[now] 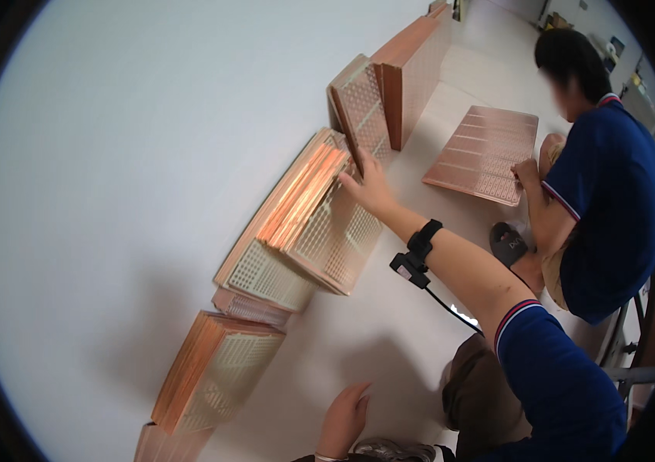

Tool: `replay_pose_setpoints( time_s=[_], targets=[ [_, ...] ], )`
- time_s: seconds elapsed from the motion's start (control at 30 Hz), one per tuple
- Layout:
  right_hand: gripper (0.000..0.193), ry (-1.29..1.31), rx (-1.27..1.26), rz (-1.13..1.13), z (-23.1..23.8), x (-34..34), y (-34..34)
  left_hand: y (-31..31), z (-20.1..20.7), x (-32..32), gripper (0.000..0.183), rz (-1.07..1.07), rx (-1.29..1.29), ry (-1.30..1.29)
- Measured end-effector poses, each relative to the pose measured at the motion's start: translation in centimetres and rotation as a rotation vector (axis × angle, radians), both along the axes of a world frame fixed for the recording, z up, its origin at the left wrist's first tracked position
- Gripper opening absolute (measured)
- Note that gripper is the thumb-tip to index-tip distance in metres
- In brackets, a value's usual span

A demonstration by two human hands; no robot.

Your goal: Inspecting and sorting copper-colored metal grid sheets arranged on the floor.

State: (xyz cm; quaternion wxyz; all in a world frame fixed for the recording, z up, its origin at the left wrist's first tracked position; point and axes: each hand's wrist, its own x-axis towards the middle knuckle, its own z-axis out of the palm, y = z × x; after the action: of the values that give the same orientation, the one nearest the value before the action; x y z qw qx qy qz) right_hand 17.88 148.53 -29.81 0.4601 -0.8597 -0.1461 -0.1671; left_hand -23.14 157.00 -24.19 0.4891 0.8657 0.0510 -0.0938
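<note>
My right hand [374, 189] reaches to a stack of copper-coloured perforated panels [335, 239], which look like circuit board panels, standing on edge against the wall. Its thumb lies at the stack's top corner. The other fingers stretch out to the edge of a leaning panel [364, 108] just behind, touching it; no panel is lifted. A black strap with a small device [412, 258] and cable is around my right wrist. Low in the view, my left hand [345, 420] hangs over the floor, above my shoe, with fingers loosely extended and nothing visible in them.
More panel stacks [216, 369] line the wall nearer me, and a thick block [412, 77] stands farther off. At right a crouching person in a blue shirt [613, 200] holds a large copper-coloured panel [485, 150] by its edge. Metal framing [636, 376] is at lower right.
</note>
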Motion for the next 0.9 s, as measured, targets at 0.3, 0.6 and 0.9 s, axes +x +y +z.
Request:
replay_pose_setpoints(
  time_s=[0.3,0.6,0.9],
  targets=[
    [0.075,0.147,0.281,0.1,2.9,1.9,2.5,1.6,4.3,-4.8,0.024,0.134,0.062,0.119],
    [0.063,0.453,0.238,-0.02,3.5,2.9,2.2,2.4,13.8,-11.3,0.029,0.524,0.018,0.476],
    [0.062,0.579,0.321,0.211,3.2,4.2,0.9,-2.3,16.1,-10.6,0.029,0.529,0.029,0.452]
  ],
)
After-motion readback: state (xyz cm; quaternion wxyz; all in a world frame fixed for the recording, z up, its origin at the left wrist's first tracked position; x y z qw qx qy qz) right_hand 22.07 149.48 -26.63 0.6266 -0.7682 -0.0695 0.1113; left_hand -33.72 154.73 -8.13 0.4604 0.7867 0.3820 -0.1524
